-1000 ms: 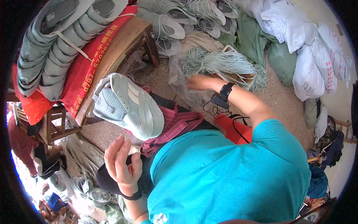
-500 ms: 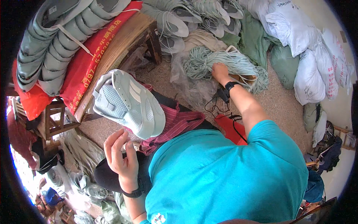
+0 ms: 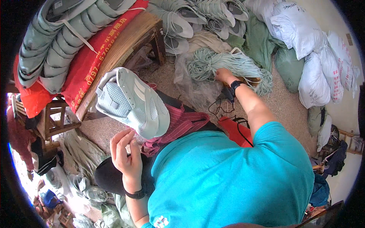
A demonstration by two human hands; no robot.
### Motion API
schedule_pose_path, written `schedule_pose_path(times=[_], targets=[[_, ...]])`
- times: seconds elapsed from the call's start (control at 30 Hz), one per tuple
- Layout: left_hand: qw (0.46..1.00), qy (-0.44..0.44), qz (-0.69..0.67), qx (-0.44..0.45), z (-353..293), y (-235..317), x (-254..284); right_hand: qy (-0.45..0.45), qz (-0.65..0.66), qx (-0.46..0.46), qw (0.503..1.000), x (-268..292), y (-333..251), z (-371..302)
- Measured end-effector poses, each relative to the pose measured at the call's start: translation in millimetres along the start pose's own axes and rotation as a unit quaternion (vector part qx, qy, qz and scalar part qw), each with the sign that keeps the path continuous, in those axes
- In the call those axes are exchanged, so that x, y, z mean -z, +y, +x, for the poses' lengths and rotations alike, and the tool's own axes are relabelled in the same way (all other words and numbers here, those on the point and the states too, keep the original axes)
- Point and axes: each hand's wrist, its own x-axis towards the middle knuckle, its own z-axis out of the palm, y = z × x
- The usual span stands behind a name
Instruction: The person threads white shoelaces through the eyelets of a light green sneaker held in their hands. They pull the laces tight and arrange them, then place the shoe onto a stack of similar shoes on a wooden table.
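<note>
A pale mint-green sneaker [image 3: 142,104] rests on my lap over a maroon striped cloth [image 3: 186,125], its opening toward the left. Just below it hovers my left hand [image 3: 127,161], palm up, fingers loosely bent and thumb apart, holding nothing. Out to the right, my right hand [image 3: 225,77] is at the near edge of a thick bundle of pale green shoelaces [image 3: 243,64]. Its fingers are bent closed against the laces, and the fingertips are partly hidden.
Stacked shoe uppers [image 3: 61,57] lie on a red cloth [image 3: 89,62] over a wooden bench [image 3: 131,40]. More sneakers [image 3: 178,24] stand at the back. White sacks [image 3: 298,28] pile up at the far right. Clear plastic [image 3: 195,85] and a black cord [image 3: 220,110] lie near my right arm.
My left hand has shifted slightly right and its fingers have drawn a little closer together. My right hand stays at the shoelace bundle, having moved only slightly.
</note>
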Motion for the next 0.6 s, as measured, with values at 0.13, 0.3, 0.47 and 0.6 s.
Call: schedule_pose_path(times=[0.13, 0.3, 0.47, 0.6], targets=[[1.000, 0.005, 0.011, 0.002, 0, -2, 2, 0.055, -0.073, -0.013, 0.996, 1, -9, -11], [1.000, 0.020, 0.005, 0.003, -1, -5, 2, 0.278, -0.126, 0.040, 0.951, 2, 1, -11], [0.989, -0.026, -0.140, 0.048, 1, -4, -1, 0.102, 0.380, 0.082, 0.916, 53, -64, -34], [0.956, -0.097, -0.277, 0.002, 25, 14, -19, 0.130, 0.234, 0.506, 0.820, 110, -202, -176]])
